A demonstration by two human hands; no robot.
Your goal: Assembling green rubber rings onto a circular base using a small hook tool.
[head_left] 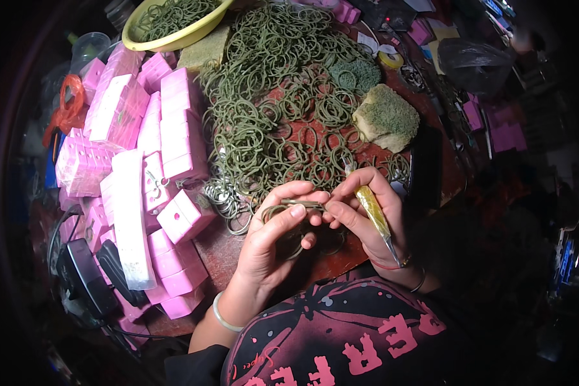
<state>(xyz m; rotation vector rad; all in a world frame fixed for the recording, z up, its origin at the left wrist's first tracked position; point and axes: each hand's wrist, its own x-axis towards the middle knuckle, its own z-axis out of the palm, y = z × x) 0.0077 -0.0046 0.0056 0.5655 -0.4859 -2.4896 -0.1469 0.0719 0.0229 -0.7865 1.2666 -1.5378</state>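
My left hand (267, 238) is closed around several thin dark-green rings (304, 203), held between thumb and fingers. My right hand (383, 215) meets it at the front of the table, thumb and fingertips pinched at the ends of those rings. A slim tool with a yellow wrapped handle and metal ends (372, 211) lies slantwise through my right hand, its tip pointing away from me. Just beyond both hands spreads a large heap of similar green rings (270, 71). Some paler, silvery rings (228, 209) lie at its left edge.
Stacked pink foam blocks (183, 145) fill the left, a long white strip (132, 219) on them. A yellow basin (174, 38) of rings stands at the back. Right of the heap are a crumbly yellow-green sponge block (387, 119), a dark phone-like slab (426, 167) and a black plastic bag (476, 64).
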